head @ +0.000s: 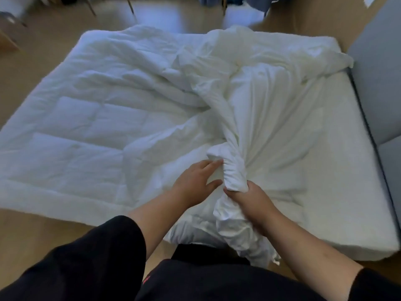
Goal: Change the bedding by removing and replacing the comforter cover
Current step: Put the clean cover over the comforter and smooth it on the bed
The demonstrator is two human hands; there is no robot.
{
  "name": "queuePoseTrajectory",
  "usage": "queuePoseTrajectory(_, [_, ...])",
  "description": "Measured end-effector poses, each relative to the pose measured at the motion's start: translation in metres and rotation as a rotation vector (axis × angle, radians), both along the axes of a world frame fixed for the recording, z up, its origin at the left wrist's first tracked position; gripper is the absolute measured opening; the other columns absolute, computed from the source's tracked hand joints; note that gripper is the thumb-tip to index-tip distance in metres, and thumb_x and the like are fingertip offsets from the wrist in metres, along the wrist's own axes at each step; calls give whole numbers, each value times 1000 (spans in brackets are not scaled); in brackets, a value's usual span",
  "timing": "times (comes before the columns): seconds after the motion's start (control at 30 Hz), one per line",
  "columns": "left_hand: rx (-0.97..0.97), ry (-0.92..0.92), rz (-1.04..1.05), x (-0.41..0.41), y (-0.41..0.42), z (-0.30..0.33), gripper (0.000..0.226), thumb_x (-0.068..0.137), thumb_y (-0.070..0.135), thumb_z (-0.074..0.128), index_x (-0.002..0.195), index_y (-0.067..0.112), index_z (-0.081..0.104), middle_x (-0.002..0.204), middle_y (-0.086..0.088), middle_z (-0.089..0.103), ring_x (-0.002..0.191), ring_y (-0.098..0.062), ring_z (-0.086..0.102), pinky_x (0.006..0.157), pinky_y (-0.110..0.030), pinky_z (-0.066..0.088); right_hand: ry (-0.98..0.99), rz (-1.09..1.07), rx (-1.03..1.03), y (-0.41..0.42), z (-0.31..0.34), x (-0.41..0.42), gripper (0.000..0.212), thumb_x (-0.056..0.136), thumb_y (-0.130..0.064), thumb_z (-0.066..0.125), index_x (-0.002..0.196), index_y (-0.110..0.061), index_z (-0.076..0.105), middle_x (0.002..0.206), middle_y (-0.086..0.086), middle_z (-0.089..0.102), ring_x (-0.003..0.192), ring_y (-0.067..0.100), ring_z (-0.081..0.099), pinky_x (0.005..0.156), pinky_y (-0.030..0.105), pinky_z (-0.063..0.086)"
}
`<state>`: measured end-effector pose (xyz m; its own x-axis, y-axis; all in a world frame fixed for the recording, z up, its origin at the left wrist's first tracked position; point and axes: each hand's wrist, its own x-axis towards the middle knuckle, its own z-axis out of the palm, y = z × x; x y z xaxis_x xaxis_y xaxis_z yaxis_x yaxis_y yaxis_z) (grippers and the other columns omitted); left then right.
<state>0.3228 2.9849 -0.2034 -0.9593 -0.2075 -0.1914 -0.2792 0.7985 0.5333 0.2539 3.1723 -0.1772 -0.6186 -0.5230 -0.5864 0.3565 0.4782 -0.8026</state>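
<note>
White cover point(256, 118) bunched in right hand point(249, 200); left hand point(195, 179) open, touching it; comforter point(86, 118) beside.

No readable text, label, brand, number or sign anywhere in view. Small red mark on black garment point(146, 279), at lower edge of frame below left forearm: too blurred to read, cannot tell whether lettering or logo.
</note>
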Motion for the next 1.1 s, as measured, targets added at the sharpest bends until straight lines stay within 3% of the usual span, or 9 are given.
queuePoseTrajectory(0.1, [20, -42, 78, 40, -8, 2, 57, 98, 49, 50, 151, 37, 32, 150, 5, 41, 135, -19, 39, 107, -34, 38, 100, -21, 67, -10, 7, 12, 47, 71, -65, 69, 94, -24, 71, 86, -8, 75, 82, 13, 72, 75, 35, 57])
queuePoseTrajectory(0.2, [46, -94, 154, 78, -22, -1, 54, 99, 49, 48, 150, 38, 34, 145, 6, 44, 131, -17, 43, 104, -32, 40, 170, 4, 77, -21, 14, 24, 43, 75, -63, 66, 88, -22, 70, 81, -6, 74, 81, 17, 71, 75, 39, 56])
queuePoseTrajectory(0.3, [74, -105, 207, 102, -40, -4, 49, 99, 48, 48, 145, 35, 40, 139, 8, 48, 125, -14, 49, 100, -30, 42, 230, 29, 78, -37, 20, 38, 36, 83, -58, 66, 91, -23, 68, 82, -6, 73, 82, 15, 70, 72, 34, 55])
queuePoseTrajectory(0.43, [123, -104, 255, 114, -72, -10, 41, 98, 47, 50, 136, 32, 49, 124, 9, 56, 108, -10, 55, 93, -29, 46, 251, 41, 51, -63, 26, 56, 43, 80, -65, 63, 100, -27, 68, 89, -11, 74, 83, 7, 70, 72, 26, 52])
queuePoseTrajectory(0.6, [216, -149, 353, 121, -131, -33, 34, 98, 44, 52, 129, 32, 55, 105, 16, 59, 92, -7, 57, 83, -28, 46, 287, -37, 112, -109, 16, 72, 28, 86, -56, 65, 94, -29, 66, 85, -13, 73, 79, 3, 68, 71, 25, 51])
queuePoseTrajectory(0.77, [363, -256, 497, 131, -200, -71, 30, 99, 41, 51, 125, 29, 57, 109, 8, 60, 90, -9, 60, 72, -28, 49, 266, -127, 160, -166, -5, 86, 25, 85, -53, 66, 92, -28, 66, 85, -21, 71, 76, -4, 66, 69, 25, 48])
queuePoseTrajectory(0.93, [356, -323, 441, 119, -246, -118, 26, 97, 41, 53, 122, 33, 56, 105, 12, 59, 87, 0, 57, 56, -17, 42, 231, -197, 207, -222, -39, 82, 47, 66, -71, 60, 92, -31, 63, 85, -27, 68, 77, -8, 63, 67, 20, 45])
queuePoseTrajectory(1.03, [368, -334, 432, 106, -257, -151, 19, 95, 39, 57, 113, 33, 56, 104, 8, 60, 88, -5, 59, 61, -23, 46, 197, -214, 248, -244, -70, 79, 49, 61, -76, 57, 92, -37, 60, 85, -26, 68, 80, -12, 61, 68, 14, 43])
queuePoseTrajectory(1.1, [343, -329, 490, 101, -261, -175, 15, 92, 38, 62, 97, 25, 57, 94, 7, 62, 83, -12, 61, 68, -32, 51, 166, -216, 266, -256, -93, 78, 47, 61, -77, 57, 91, -42, 56, 87, -25, 66, 80, -14, 60, 68, 10, 41])
